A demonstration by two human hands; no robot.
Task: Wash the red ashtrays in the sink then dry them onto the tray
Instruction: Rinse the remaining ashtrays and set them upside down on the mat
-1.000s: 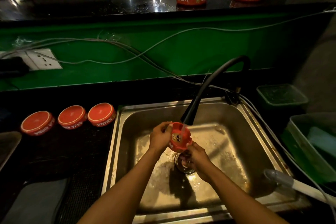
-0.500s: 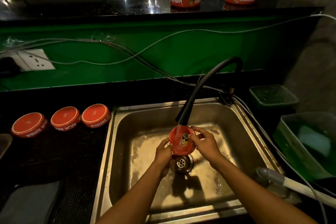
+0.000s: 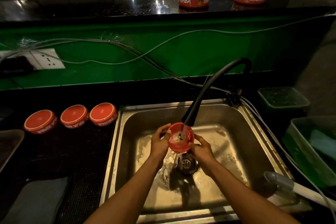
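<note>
Ashtray (image 3: pixel 181 137) sits cupped between left hand (image 3: pixel 160 141) and right hand (image 3: pixel 201 150) under the tap (image 3: pixel 188 118), above the drain; wet, rigid, likely slippery and breakable, best held by opposite rims.

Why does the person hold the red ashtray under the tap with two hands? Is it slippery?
Probably slippery: water from the faucet runs over the ashtray. It looks stiff and glossy, maybe breakable if dropped in the sink. So the left hand and right hand both grip it.
</note>
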